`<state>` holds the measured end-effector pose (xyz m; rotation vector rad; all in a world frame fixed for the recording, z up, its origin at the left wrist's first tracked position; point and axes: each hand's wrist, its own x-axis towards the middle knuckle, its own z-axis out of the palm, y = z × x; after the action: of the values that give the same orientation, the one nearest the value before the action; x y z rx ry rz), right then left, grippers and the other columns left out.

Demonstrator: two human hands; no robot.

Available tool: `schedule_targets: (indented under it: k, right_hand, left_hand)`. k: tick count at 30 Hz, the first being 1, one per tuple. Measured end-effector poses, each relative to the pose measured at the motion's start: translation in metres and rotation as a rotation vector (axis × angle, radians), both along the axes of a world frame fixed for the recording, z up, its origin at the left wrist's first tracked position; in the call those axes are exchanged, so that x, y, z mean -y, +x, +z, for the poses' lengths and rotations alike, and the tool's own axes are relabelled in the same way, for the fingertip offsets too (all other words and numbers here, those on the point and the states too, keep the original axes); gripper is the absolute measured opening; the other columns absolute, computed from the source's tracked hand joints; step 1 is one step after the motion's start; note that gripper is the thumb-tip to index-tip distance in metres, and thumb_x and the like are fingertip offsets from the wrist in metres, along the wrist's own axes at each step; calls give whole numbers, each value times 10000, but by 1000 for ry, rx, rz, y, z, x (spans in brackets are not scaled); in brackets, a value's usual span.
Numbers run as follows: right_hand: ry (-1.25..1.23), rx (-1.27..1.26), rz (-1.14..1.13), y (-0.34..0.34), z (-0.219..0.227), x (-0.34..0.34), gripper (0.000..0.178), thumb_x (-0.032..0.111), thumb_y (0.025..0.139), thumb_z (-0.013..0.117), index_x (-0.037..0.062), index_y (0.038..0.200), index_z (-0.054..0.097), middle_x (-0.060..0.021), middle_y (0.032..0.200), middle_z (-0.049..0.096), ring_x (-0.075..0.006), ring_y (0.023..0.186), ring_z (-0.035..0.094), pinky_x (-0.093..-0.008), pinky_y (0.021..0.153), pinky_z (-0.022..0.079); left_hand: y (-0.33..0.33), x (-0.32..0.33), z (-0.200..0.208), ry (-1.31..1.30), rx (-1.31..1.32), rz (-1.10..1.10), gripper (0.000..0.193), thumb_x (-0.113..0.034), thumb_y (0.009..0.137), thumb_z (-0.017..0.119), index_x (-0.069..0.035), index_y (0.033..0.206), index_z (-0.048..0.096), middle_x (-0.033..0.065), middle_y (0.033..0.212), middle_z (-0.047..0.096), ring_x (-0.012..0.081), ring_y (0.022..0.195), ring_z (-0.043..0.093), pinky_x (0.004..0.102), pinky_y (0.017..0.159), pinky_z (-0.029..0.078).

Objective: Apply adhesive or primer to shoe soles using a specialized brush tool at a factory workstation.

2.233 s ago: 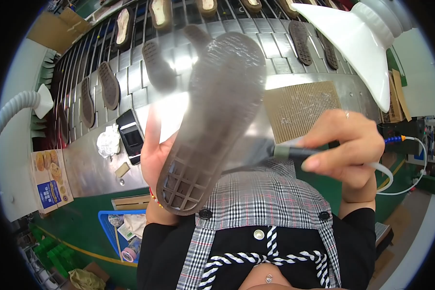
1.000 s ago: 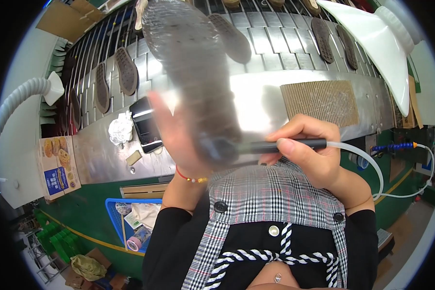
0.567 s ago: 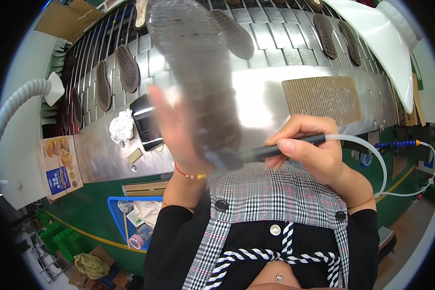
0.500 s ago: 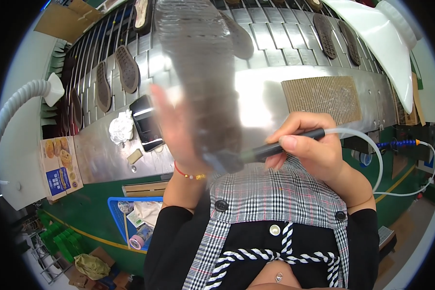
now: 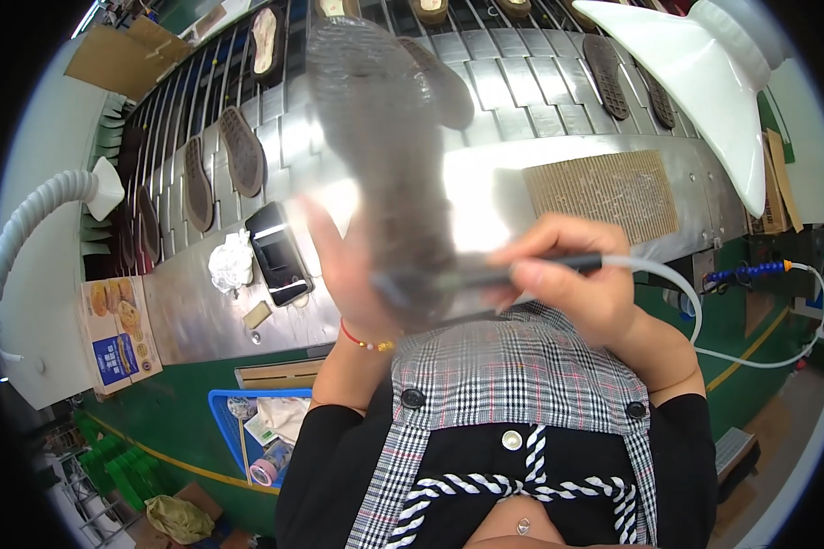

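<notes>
Slat conveyor (image 5: 513, 87): bears brown outsoles (image 5: 240, 151)
Left hand (image 5: 348, 279): I see it grasping a blurred shoe sole (image 5: 389, 137)
Right hand (image 5: 581, 284): pinches a hose-fed brush (image 5: 474, 276)

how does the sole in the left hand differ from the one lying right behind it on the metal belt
The held sole is raised in the left hand; the rear sole lies on the metal belt. In the picture, the held sole looks larger than the rear sole. The held sole partly hides the rear sole. Both look dark brownish.

There are 2 hands (image 5: 572, 285), 1 held sole (image 5: 389, 151), 1 phone (image 5: 279, 261), 1 blue basket (image 5: 220, 416).
</notes>
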<state>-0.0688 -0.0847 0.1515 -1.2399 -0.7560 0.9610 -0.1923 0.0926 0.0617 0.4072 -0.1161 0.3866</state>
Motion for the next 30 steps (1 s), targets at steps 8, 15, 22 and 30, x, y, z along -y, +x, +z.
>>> schedule_targets:
  k: [8,15,22,30]
  right_hand:
    - [212,711,-257,0,-4,-8,169,48,814,713,-23,967,698,-106,744,699,-132,579,652,-257,510,494]
    - [465,950,-227,-8,5,-13,212,-13,699,734,-85,883,658,-137,676,643,-224,539,632,-299,480,488]
    - [510,1017,-185,-10,4,-12,261,-14,688,735,-88,926,657,-128,703,641,-226,537,619,-293,479,486]
    - [536,981,-160,-7,6,-19,261,-7,694,739,-95,926,660,-139,719,656,-234,557,640,-293,495,508]
  left_hand:
    - [17,9,8,-152,-43,50,755,-609,1005,215,-10,1427,395,228,1360,520,379,1131,610,485,927,547]
    - [21,12,-3,-77,-102,254,634,-541,1027,267,-106,1484,336,229,1463,401,378,1122,604,464,899,561]
    - [19,7,-11,-18,-153,483,639,-567,1020,263,-148,1501,308,230,1507,335,410,1272,491,493,976,530]
    - [22,9,-14,400,-219,649,632,-564,1022,243,-180,1524,257,237,1507,328,395,1249,520,476,994,522]
